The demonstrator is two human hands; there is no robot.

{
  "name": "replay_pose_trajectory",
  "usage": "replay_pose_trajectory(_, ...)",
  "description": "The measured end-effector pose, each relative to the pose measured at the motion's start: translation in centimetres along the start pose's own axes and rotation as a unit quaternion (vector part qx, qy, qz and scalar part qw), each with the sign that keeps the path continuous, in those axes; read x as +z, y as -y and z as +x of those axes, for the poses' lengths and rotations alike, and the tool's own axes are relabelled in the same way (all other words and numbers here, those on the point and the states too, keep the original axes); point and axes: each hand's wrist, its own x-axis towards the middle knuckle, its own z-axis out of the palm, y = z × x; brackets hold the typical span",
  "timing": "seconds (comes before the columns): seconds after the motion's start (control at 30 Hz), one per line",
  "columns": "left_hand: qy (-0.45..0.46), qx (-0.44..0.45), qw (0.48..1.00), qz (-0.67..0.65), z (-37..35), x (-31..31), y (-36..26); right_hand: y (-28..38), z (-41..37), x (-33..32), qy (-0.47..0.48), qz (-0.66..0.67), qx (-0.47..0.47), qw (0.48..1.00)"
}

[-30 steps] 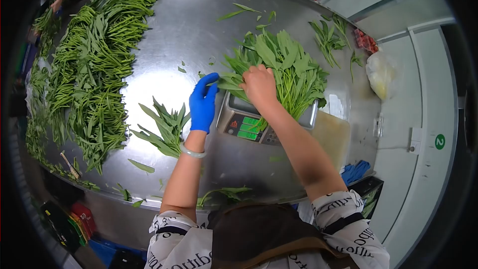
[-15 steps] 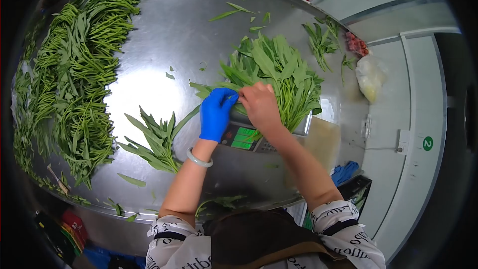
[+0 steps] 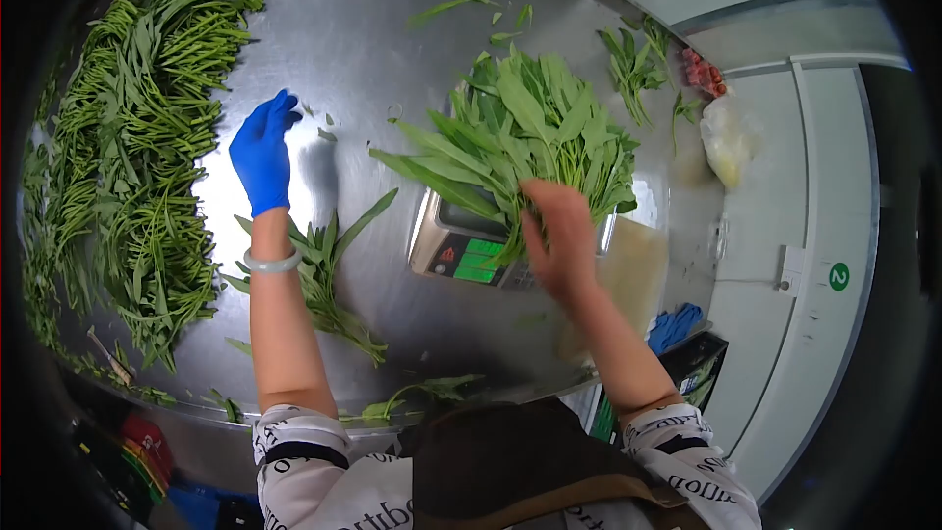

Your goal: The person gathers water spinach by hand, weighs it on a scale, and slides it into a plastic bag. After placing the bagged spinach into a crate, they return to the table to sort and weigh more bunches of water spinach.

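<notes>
My left hand (image 3: 262, 155), in a blue glove, is over the steel table (image 3: 392, 334) beside the long pile of leafy greens (image 3: 147, 147). Its fingers are bent, with thumb and fingertips apart; a small leaf scrap (image 3: 307, 110) shows just past them. My bare right hand (image 3: 562, 240) rests its curved fingertips at the stems of a bunch of long-leaved greens (image 3: 530, 118), thumb spread from the fingers. That bunch lies across a digital scale (image 3: 446, 253) with a lit green display and hides most of its pan. Below my left hand lies a smaller bunch (image 3: 329, 280), partly behind the forearm.
Loose sprigs (image 3: 636, 74) and a bag of red produce (image 3: 703, 74) are at the far right, with a clear plastic bag (image 3: 728, 147) nearby. A beige board (image 3: 628, 275) and blue gloves (image 3: 675, 327) lie right of the scale. Stray leaves (image 3: 432, 393) line the front edge.
My left hand has moved from the bunch on the scale, leftward and away from me. A scrap appears by its fingertips. My right hand has shifted slightly right and nearer, its thumb now apart.
</notes>
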Motion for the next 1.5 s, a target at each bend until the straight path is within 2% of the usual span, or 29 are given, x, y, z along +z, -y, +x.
replay_pose_trajectory(0.07,-0.014,-0.013,1.000,0.013,-3.0,-1.6,-0.1,1.3,-3.0,1.3,0.054,0.059,-0.046,0.996)
replay_pose_trajectory(0.13,-0.052,0.027,0.995,0.086,-7.0,-2.4,-1.9,2.4,-6.6,3.5,0.203,0.083,-0.095,0.971)
replay_pose_trajectory(0.17,-0.054,0.039,0.994,0.092,-8.6,-3.0,-1.1,3.3,-8.3,4.5,0.234,0.082,-0.141,0.958)
replay_pose_trajectory(0.23,-0.059,-0.029,0.998,0.005,-11.5,-5.6,1.0,4.9,-11.6,6.2,0.308,0.045,-0.236,0.921)
replay_pose_trajectory(0.3,-0.058,-0.086,0.994,0.045,-13.9,-7.9,0.2,6.0,-15.2,7.6,0.434,0.055,-0.257,0.862)
replay_pose_trajectory(0.33,-0.103,-0.126,0.986,0.026,-14.8,-8.4,-0.8,6.3,-16.1,7.8,0.454,0.055,-0.254,0.852)
replay_pose_trajectory(0.37,-0.116,-0.078,0.989,0.051,-15.7,-9.5,-0.6,6.7,-17.0,7.9,0.473,0.054,-0.254,0.842)
replay_pose_trajectory(0.4,-0.121,-0.097,0.986,0.054,-16.5,-10.3,-0.7,6.9,-17.6,8.1,0.490,0.053,-0.256,0.831)
replay_pose_trajectory(0.5,-0.137,-0.126,0.982,0.038,-19.4,-11.0,-0.1,6.5,-17.3,8.2,0.476,0.021,-0.218,0.852)
replay_pose_trajectory(0.53,-0.126,-0.144,0.980,0.053,-20.8,-11.2,1.0,6.0,-16.8,8.1,0.433,0.007,-0.209,0.877)
replay_pose_trajectory(0.57,-0.109,-0.201,0.970,0.079,-22.5,-11.4,1.9,5.5,-16.0,7.8,0.414,-0.005,-0.203,0.887)
replay_pose_trajectory(0.63,-0.064,-0.229,0.964,0.121,-26.8,-11.8,5.4,4.4,-14.4,7.2,0.373,-0.035,-0.190,0.907)
replay_pose_trajectory(0.67,-0.034,-0.253,0.960,0.119,-28.2,-10.9,4.8,3.9,-14.0,7.0,0.353,-0.024,-0.170,0.920)
replay_pose_trajectory(0.7,0.015,-0.365,0.904,0.222,-29.2,-10.3,4.1,3.6,-13.8,6.8,0.333,-0.013,-0.148,0.931)
replay_pose_trajectory(0.77,0.049,-0.355,0.899,0.252,-30.7,-9.2,2.7,3.0,-14.0,6.4,0.310,0.006,-0.124,0.943)
replay_pose_trajectory(0.9,-0.022,-0.257,0.947,0.189,-30.0,-8.0,1.2,2.2,-16.1,5.7,0.315,0.030,-0.108,0.942)
replay_pose_trajectory(1.03,0.082,-0.291,0.859,0.413,-29.4,-9.2,0.9,1.3,-18.1,4.6,0.313,0.043,-0.077,0.945)
replay_pose_trajectory(1.07,0.065,-0.318,0.868,0.376,-29.2,-9.1,0.9,0.4,-18.2,4.5,0.248,0.056,-0.032,0.967)
replay_pose_trajectory(1.13,0.040,-0.284,0.941,0.179,-28.4,-8.6,1.6,-1.4,-19.0,3.9,0.115,0.082,0.063,0.988)
replay_pose_trajectory(1.17,0.027,-0.268,0.960,0.078,-28.1,-7.9,0.9,-1.9,-18.1,2.5,0.047,0.157,0.187,0.969)
replay_pose_trajectory(1.2,0.055,-0.231,0.971,0.035,-27.4,-6.7,0.3,-2.9,-16.6,1.1,-0.024,0.230,0.301,0.925)
replay_pose_trajectory(1.27,0.112,-0.232,0.964,-0.063,-25.7,-2.6,-1.1,-7.0,-15.6,0.7,-0.160,0.344,0.395,0.836)
replay_pose_trajectory(1.3,0.159,-0.230,0.955,-0.099,-24.8,0.2,-2.9,-7.9,-14.5,-0.1,-0.147,0.365,0.419,0.818)
replay_pose_trajectory(1.33,0.220,-0.211,0.939,-0.160,-23.9,2.6,-2.3,-8.5,-13.3,-1.2,-0.133,0.386,0.442,0.799)
replay_pose_trajectory(1.37,0.227,-0.230,0.925,-0.200,-23.3,5.7,-3.5,-9.3,-12.2,-2.1,-0.117,0.407,0.463,0.779)
replay_pose_trajectory(1.4,0.258,-0.279,0.897,-0.227,-22.2,8.3,-3.9,-10.9,-11.4,-1.7,-0.061,0.485,0.466,0.738)
replay_pose_trajectory(1.43,0.337,-0.249,0.884,-0.209,-21.1,10.4,-3.6,-11.8,-10.3,-1.3,-0.043,0.492,0.479,0.726)
replay_pose_trajectory(1.47,0.307,-0.260,0.874,-0.274,-20.2,12.6,-0.7,-12.3,-9.0,-0.7,-0.026,0.498,0.492,0.714)
replay_pose_trajectory(1.5,0.239,-0.338,0.873,-0.257,-19.5,15.2,-3.6,-12.5,-7.9,-0.3,-0.010,0.505,0.505,0.700)
